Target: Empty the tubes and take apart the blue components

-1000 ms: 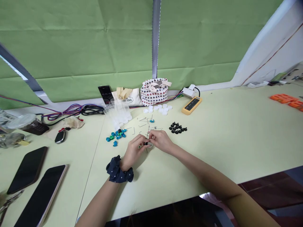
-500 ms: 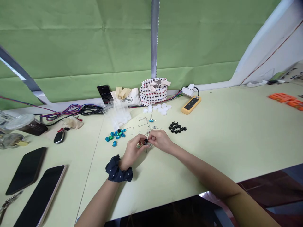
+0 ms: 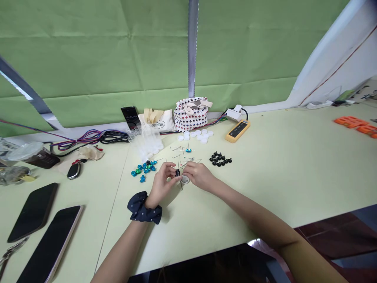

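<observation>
A small black cylindrical part [image 3: 177, 173], with a thin metal rod standing up from it, is pinched between the thumb and fingers of my left hand [image 3: 165, 179]. Just to its right, my right hand [image 3: 198, 175] has its fingers drawn together; whatever they may hold is hidden. Under the right fingertips a white ring-shaped piece [image 3: 185, 179] lies on the table. Thin metal pins and L-shaped rods [image 3: 190, 159] are scattered beyond my hands, along with a blue part [image 3: 188, 150]. Blue and green knob-like parts [image 3: 146, 168] lie left of my left hand.
Several black knob-like parts [image 3: 220, 159] sit to the right. Behind are clear plastic tubes [image 3: 145, 143], white caps [image 3: 203, 137], a patterned pouch [image 3: 191, 116] and a yellow device [image 3: 238, 131]. Two phones [image 3: 50, 243] [image 3: 33, 212] and a car key [image 3: 74, 170] lie left.
My left hand has shifted slightly left with the black part, parting it from my right fingers. The rod on it and the white ring now show more plainly.
</observation>
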`<state>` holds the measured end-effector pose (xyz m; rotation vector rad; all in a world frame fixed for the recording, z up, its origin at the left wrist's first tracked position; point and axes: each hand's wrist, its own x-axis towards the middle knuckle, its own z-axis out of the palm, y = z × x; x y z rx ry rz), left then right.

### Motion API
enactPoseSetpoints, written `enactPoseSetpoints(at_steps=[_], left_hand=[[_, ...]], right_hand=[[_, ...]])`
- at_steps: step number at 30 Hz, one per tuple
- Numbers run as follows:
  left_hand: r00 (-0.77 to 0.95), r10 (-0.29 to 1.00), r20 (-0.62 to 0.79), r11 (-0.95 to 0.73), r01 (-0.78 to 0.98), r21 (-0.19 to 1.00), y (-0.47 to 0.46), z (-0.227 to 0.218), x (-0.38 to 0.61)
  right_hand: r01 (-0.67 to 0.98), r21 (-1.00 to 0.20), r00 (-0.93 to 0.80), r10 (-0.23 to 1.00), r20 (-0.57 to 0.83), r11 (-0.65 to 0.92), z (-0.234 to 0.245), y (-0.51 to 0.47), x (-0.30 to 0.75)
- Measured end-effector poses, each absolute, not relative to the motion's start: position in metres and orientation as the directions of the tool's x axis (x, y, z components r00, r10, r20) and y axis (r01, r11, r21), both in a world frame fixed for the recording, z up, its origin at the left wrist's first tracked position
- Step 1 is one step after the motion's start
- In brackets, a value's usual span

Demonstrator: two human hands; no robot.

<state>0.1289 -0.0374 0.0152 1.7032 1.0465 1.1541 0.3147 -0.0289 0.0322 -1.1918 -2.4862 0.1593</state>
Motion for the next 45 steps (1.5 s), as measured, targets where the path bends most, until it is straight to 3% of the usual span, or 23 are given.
enactPoseSetpoints(at_steps=[3, 7, 12, 20, 25, 29, 32, 36, 39, 45], left_hand=[[0.185, 0.952, 0.243, -0.274, 0.169, 0.947, -0.033, 0.015, 0.122], [0.158, 0.981, 0.108, -0.124, 0.093, 0.988, -0.03, 0.017, 0.118], [0.169, 0.986, 0.01, -0.022, 0.066, 0.998, -0.03, 0.02, 0.118], [0.361, 0.931, 0.059, -0.119, 0.147, 0.982, -0.031, 0.023, 0.12], [0.455, 0.882, 0.121, -0.283, 0.308, 0.908, -0.031, 0.017, 0.118], [0.314, 0.92, 0.235, -0.371, 0.505, 0.779, -0.023, 0.008, 0.105], [0.181, 0.9, 0.396, -0.405, 0.679, 0.612, -0.015, 0.001, 0.093], [0.098, 0.897, 0.431, -0.317, 0.822, 0.472, -0.007, -0.006, 0.08], [0.025, 0.923, 0.383, -0.21, 0.868, 0.45, -0.005, -0.008, 0.076], [-0.062, 0.944, 0.325, -0.122, 0.848, 0.516, -0.002, -0.004, 0.069]], right_hand=[[0.76, -0.192, -0.596, 0.784, 0.176, 0.621, 0.036, -0.029, 0.316], [0.747, -0.106, -0.642, 0.753, 0.142, 0.657, 0.038, -0.033, 0.317], [0.729, -0.101, -0.67, 0.736, 0.096, 0.677, 0.038, -0.032, 0.319], [0.759, -0.191, -0.535, 0.763, 0.363, 0.623, 0.026, -0.022, 0.317], [0.817, -0.152, -0.481, 0.803, 0.351, 0.556, 0.012, -0.011, 0.322], [0.867, -0.211, -0.395, 0.881, 0.262, 0.451, 0.007, -0.001, 0.329], [0.887, -0.282, -0.314, 0.926, 0.21, 0.364, 0.011, 0.008, 0.332], [0.925, -0.287, -0.21, 0.964, 0.165, 0.25, 0.022, 0.03, 0.331], [0.943, -0.251, -0.196, 0.975, 0.106, 0.217, 0.028, 0.053, 0.324], [0.957, -0.195, -0.213, 0.977, 0.031, 0.215, 0.025, 0.076, 0.306]])
